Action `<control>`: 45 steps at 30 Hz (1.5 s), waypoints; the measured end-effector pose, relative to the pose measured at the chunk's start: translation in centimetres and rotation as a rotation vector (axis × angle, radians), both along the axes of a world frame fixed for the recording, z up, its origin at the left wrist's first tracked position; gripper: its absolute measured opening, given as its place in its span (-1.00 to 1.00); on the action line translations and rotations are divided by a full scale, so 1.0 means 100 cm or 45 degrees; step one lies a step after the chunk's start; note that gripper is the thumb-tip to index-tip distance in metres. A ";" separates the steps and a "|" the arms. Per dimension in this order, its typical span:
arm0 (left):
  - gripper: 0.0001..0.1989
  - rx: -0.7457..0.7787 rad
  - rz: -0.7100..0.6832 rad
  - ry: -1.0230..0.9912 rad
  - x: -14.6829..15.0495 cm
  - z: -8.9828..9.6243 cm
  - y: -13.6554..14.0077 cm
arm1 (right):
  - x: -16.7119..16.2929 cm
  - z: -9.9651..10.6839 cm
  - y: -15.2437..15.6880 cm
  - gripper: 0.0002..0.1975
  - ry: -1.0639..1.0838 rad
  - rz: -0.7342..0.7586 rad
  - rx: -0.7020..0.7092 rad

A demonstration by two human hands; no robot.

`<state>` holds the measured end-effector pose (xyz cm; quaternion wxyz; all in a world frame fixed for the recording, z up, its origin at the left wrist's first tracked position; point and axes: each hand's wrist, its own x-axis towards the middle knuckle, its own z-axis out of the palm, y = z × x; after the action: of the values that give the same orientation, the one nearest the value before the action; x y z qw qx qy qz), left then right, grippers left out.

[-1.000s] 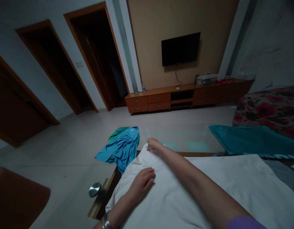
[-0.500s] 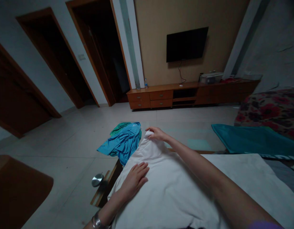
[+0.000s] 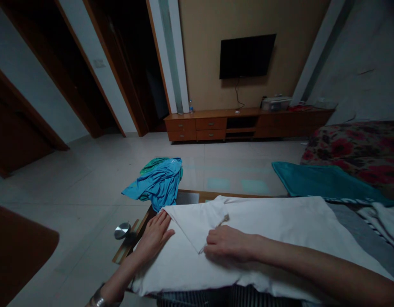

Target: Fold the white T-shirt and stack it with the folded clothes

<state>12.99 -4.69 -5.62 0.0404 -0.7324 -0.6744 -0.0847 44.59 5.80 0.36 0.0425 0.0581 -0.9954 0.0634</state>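
A white cloth [image 3: 264,217], seemingly a garment, lies spread over a low table in front of me. Its far left part is folded over toward me as a triangular flap, and a small brownish tag or cord end [image 3: 226,218] shows on it. My left hand [image 3: 156,232] rests flat on the cloth's left edge, fingers stretched at the fold. Near the flap's tip is my right hand [image 3: 227,244], its fingers curled closed on the white cloth; the fingertips are partly hidden.
A blue and green clothes pile [image 3: 161,179] lies on the table's far left corner. Beside it a round metal lid-like object [image 3: 122,230] sits at the left edge. Teal fabric [image 3: 325,181] and a flowered sofa [image 3: 353,145] are at right. A brown rounded thing [image 3: 20,256] stands at left.
My right hand has brought the cloth's far corner toward me and down, forming a folded flap. My left hand has moved left to the fold. The view has shifted slightly.
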 end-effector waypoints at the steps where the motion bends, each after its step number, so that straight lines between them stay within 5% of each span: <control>1: -0.46 0.006 0.011 0.003 -0.001 -0.001 -0.001 | 0.009 -0.004 -0.002 -0.86 -0.007 -0.034 -0.013; 3: -0.46 0.005 0.036 0.009 -0.003 -0.004 -0.001 | 0.024 -0.009 0.004 -0.84 0.023 -0.247 -0.046; 8: -0.46 0.022 0.062 0.037 -0.007 -0.010 0.001 | 0.042 -0.018 0.058 -0.82 0.181 -1.154 -0.286; 11: -0.47 0.031 0.046 0.061 -0.008 -0.012 0.002 | 0.033 -0.027 0.086 -0.75 0.117 -1.378 -0.597; 14: -0.48 0.024 0.032 0.080 -0.009 -0.013 0.002 | 0.010 -0.036 0.097 -0.70 0.201 -1.391 -0.839; 19: -0.47 0.030 0.039 0.071 -0.009 -0.012 0.001 | -0.024 -0.045 0.099 -0.64 0.289 -1.482 -0.992; 27: -0.49 0.005 0.103 0.100 -0.004 -0.008 0.000 | -0.018 -0.055 0.106 -0.41 0.469 -1.338 -1.500; 30: -0.48 0.000 0.133 0.124 -0.003 -0.010 -0.002 | -0.018 -0.067 0.108 -0.44 0.528 -1.336 -1.443; 33: -0.46 0.027 0.150 0.125 -0.005 -0.012 -0.008 | -0.016 -0.074 0.116 -0.60 0.487 -1.423 -1.168; 38: -0.58 0.058 0.191 -0.012 -0.016 -0.003 -0.001 | -0.009 -0.057 0.139 -0.72 0.247 -1.467 -0.748; 41: -0.63 0.140 0.201 -0.033 -0.019 0.009 0.019 | -0.011 -0.048 0.151 -0.76 0.187 -1.350 -0.730; 45: -0.67 0.154 -0.074 -0.018 -0.017 0.016 0.044 | -0.022 -0.055 0.160 -0.78 0.185 -0.972 -0.916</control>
<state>11.33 -0.30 -3.98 0.0776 -0.7474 -0.6466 -0.1316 42.36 21.80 -5.15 0.1487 -0.3225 -0.8555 0.3769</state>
